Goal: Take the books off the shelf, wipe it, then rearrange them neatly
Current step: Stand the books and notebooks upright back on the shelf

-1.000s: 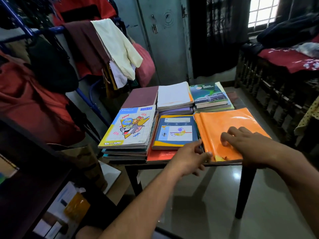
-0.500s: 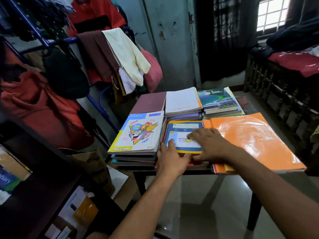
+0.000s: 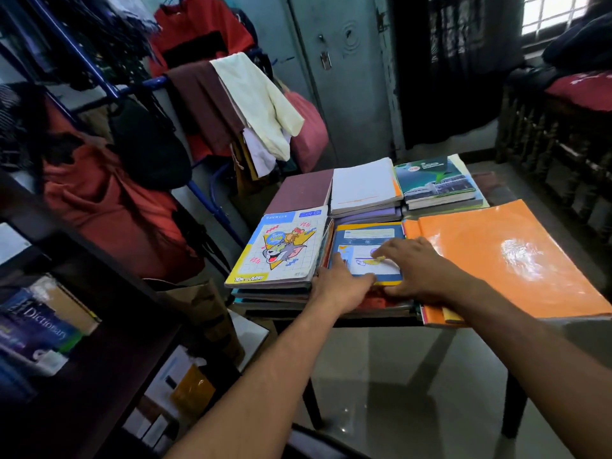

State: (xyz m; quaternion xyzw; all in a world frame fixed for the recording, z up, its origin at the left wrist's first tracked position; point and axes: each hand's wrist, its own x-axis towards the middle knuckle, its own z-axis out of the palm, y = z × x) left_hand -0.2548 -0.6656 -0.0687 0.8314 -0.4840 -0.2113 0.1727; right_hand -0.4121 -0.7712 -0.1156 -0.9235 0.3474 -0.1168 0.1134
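Several stacks of books lie on a small dark table (image 3: 331,321). In the front middle is a blue and yellow book (image 3: 364,236) on a red-covered pile. My left hand (image 3: 341,283) grips its near left corner, thumb on the cover. My right hand (image 3: 414,266) lies flat on the same cover, fingers straight. Left of it is a cartoon notebook (image 3: 281,250) on its own stack. An orange book (image 3: 506,256) fills the right side. Behind stand a maroon book (image 3: 301,190), a white-covered pile (image 3: 364,183) and a green-blue book (image 3: 433,180).
A dark wooden shelf (image 3: 99,342) stands at the left, holding a dictionary (image 3: 43,326) and other books. A blue rack of hanging clothes (image 3: 231,104) is behind the table. A dark wooden bench (image 3: 556,134) runs along the right. The floor below is glossy tile.
Both hands have shifted left from the orange book to the blue and yellow book. The camera has swung left, bringing more of the shelf into view.
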